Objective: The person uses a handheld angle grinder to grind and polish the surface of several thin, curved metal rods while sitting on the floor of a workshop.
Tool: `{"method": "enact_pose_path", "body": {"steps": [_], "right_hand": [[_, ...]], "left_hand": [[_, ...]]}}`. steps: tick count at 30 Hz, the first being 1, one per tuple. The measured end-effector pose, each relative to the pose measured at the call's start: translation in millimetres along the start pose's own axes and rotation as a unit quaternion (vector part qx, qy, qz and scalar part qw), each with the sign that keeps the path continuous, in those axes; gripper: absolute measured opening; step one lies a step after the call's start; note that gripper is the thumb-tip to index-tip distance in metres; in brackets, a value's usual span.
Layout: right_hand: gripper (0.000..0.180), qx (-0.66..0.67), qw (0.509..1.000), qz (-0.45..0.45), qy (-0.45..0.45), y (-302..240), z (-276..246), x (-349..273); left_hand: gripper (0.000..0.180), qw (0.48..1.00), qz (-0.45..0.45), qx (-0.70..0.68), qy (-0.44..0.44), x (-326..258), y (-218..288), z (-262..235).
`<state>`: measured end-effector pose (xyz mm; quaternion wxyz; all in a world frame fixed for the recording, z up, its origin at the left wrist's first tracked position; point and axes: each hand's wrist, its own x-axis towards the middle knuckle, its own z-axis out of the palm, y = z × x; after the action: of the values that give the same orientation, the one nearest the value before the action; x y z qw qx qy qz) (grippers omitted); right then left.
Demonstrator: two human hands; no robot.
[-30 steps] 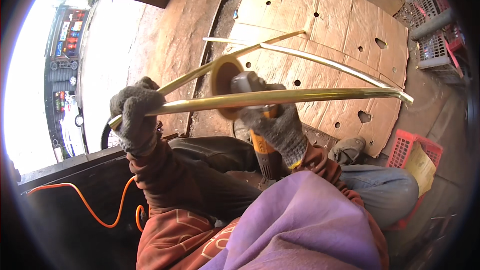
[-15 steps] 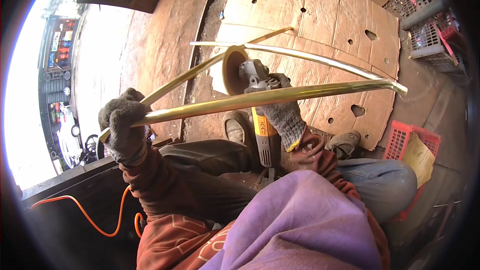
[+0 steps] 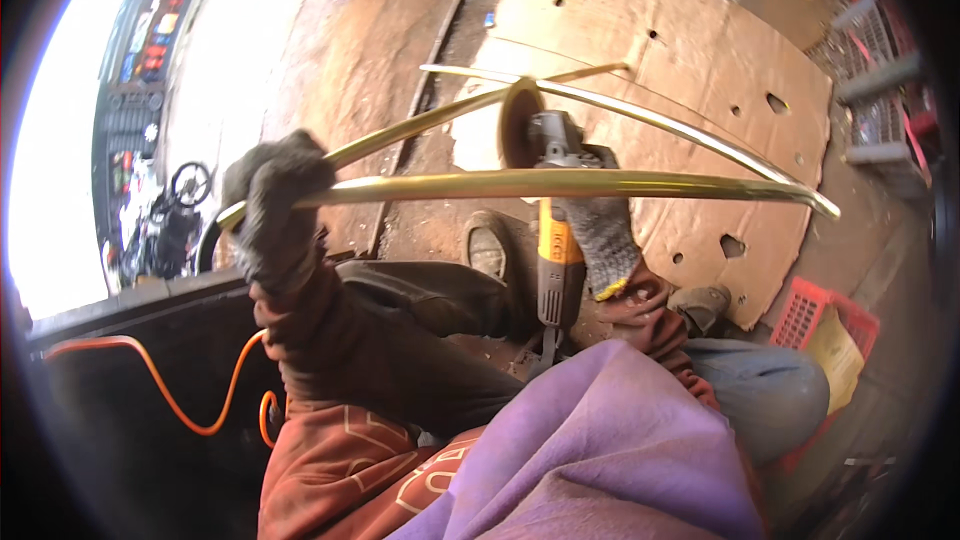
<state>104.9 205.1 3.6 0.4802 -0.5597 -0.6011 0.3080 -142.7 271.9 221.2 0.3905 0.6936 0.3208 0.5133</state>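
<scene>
Gloved hands with a tube frame and a grinder, seen from above. The left hand [image 3: 272,202] has its fingers curled tightly around the frame [image 3: 560,183] at its left end; the gold frame reaches out in front of the body, over the cardboard. The right hand [image 3: 604,230], partly hidden behind the near tube, has its fingers wrapped around the grinder [image 3: 558,262]. The disc [image 3: 519,128] stands beside the far tube (whether it touches, or spins, cannot be told).

Possible faults: the disc could catch in the narrow angle between tubes and kick back toward the right hand; a frame gripped at one end only could twist or chatter under pressure; an uneven angle could gouge the bright finish.

Surroundings: the cardboard [image 3: 720,160], creased and holed, lies on a stained brown floor [image 3: 350,40]. A red crate [image 3: 797,312] stands at right, grey crates [image 3: 875,130] beyond. An orange cord [image 3: 152,370] loops at left; a motorbike [image 3: 165,225] stands in glare outside.
</scene>
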Motion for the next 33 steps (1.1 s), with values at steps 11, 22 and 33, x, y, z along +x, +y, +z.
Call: {"method": "enact_pose_path", "body": {"steps": [11,22,33], "right_hand": [[0.047,0.441,0.865,0.237,0.019,-92,0,0],[0.051,0.35,0.896,0.265,0.07,-35,13,-4],[0.05,0.475,0.857,0.202,-0.008,-102,14,1]], "left_hand": [[0.033,0.99,-0.095,0.09,0.046,4,24,9],[0.034,0.937,-0.237,-0.097,0.238,-7,18,20],[0.044,0.92,-0.258,-0.056,0.29,18,24,12]]}}
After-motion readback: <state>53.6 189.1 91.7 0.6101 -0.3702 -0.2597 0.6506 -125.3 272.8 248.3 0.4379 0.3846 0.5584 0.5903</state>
